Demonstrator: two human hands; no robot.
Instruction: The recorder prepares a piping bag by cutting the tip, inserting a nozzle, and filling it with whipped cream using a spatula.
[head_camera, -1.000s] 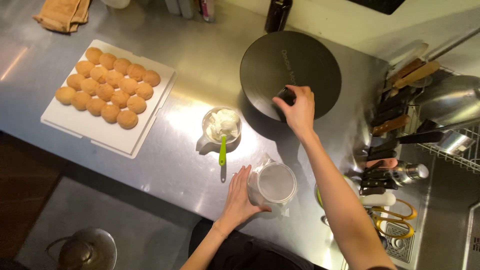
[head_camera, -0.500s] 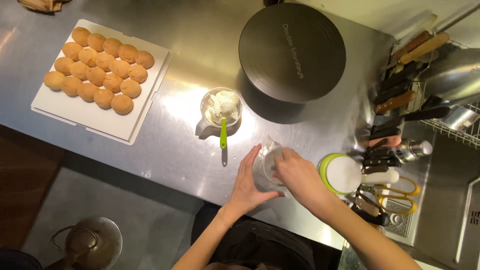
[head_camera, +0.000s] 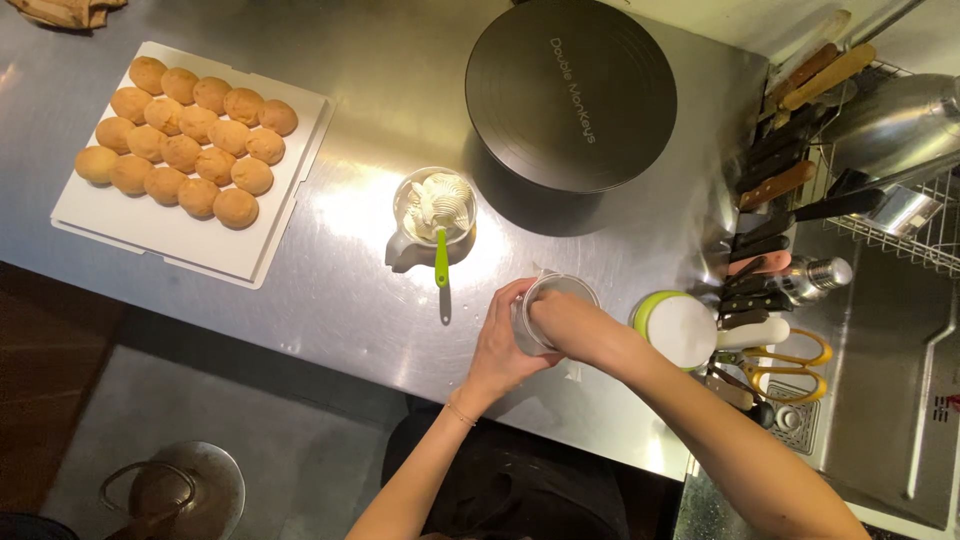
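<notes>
Right hand (head_camera: 565, 325) now joins left hand (head_camera: 500, 345) on clear cup (head_camera: 560, 295)

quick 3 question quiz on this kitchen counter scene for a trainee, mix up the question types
1. True or false: both hands are on the clear plastic cup.
2. Which lies in the bowl of cream? A) a green-handled spatula B) scissors C) a knife
3. Fill in: the round buns sit on a white ____.

Key
1. True: the left hand wraps its side and the right hand covers its front.
2. A: the spatula rests in the bowl, handle pointing toward the person.
3. Tray, on the steel counter.
</notes>
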